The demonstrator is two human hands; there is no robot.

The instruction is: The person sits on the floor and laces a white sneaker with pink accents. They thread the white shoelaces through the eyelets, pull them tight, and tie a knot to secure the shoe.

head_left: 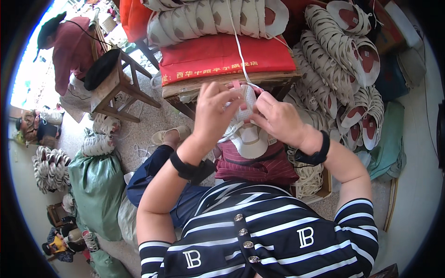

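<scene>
The white shoe upper (250, 144) was positioned between both hands, in front of the wooden bench (185, 88) and above a maroon striped cloth (255, 162). The right hand (278, 113) gripped its edge between thumb and fingers. The left hand (215, 109) was curled, with thumb and forefinger near a pink tab on the upper; I could not tell whether they pinched the tab, the lace or the mesh. A white cord (240, 51) ran over the red cloth (227, 55) to the upper; its end was hidden among the fingers.

An open box (327, 184), to the right of the maroon cloth, contained a tangle of pale cords (309, 180). The person's arm concealed part of the box. At left, a bulging green sack (95, 197) stood below a bundle of pale shoe uppers (98, 142); its contents were hidden from me. A smaller green bag (110, 266) was cut off by the lower margin. Beside the wooden chair (118, 90), I could not determine whether the dark red garment (74, 51) was worn or draped.
</scene>
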